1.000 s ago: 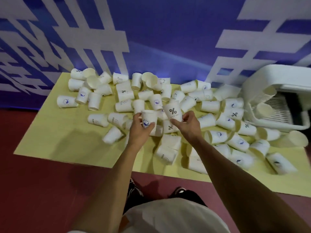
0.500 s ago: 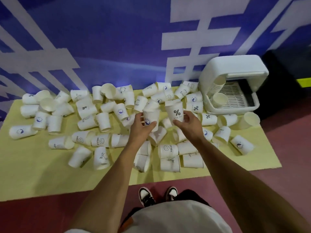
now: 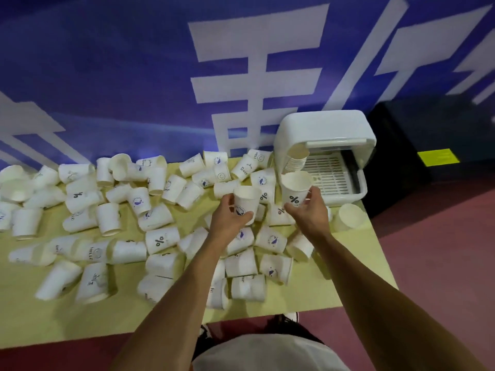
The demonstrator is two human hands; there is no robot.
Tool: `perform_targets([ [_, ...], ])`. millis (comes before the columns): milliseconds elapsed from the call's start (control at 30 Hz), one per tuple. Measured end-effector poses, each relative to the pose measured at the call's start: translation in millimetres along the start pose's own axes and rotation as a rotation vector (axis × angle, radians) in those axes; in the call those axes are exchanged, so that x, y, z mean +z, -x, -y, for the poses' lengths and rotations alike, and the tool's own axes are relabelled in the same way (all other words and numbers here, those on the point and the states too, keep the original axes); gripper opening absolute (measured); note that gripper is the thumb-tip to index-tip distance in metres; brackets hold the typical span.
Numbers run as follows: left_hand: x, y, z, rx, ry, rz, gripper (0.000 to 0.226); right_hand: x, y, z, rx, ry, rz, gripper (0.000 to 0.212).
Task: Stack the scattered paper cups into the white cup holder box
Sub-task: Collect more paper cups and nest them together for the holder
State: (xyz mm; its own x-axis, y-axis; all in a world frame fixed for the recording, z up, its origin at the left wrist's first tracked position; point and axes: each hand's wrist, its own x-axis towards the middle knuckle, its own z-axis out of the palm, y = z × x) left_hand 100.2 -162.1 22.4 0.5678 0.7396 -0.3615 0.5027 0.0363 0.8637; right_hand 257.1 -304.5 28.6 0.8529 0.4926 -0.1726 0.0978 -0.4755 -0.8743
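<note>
My left hand (image 3: 230,219) has its fingers curled round a blue-logo cup (image 3: 247,198), held upright with its mouth up, to the left of the white cup holder box (image 3: 325,127) and nearer to me than it. My right hand (image 3: 308,214) grips a % cup (image 3: 295,186) low on its side, mouth up, just in front of the box's open left corner; whether that cup touches the box I cannot tell. Inside the box, against its left wall, a nested stack (image 3: 296,158) leans over the grid floor (image 3: 328,174). The box stands on the far right corner of the yellow mat (image 3: 40,317); the loose cups (image 3: 160,239) lie mostly on their sides, spreading leftward from the box across the mat; a lone cup (image 3: 348,218) lies just in front of the box, on its right.
</note>
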Motion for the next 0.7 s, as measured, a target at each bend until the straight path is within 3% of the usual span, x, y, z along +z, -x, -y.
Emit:
perform_targets([
  [233, 60.4, -13.6, -19.4, -0.051, 0.015, -0.043, 0.063, -41.4, -71.3, -21.4, -0.023, 0.03, 0.03, 0.062],
  [600, 91.5, -52.8, -21.0, -0.057, -0.056, -0.025, 0.068, -22.8, -120.1, -44.7, -0.042, 0.08, 0.037, 0.056],
  [700, 94.4, -59.4, -18.4, -0.065, -0.061, -0.027, 0.067, -20.1, -124.2, -49.7, -0.046, 0.101, 0.056, 0.064],
])
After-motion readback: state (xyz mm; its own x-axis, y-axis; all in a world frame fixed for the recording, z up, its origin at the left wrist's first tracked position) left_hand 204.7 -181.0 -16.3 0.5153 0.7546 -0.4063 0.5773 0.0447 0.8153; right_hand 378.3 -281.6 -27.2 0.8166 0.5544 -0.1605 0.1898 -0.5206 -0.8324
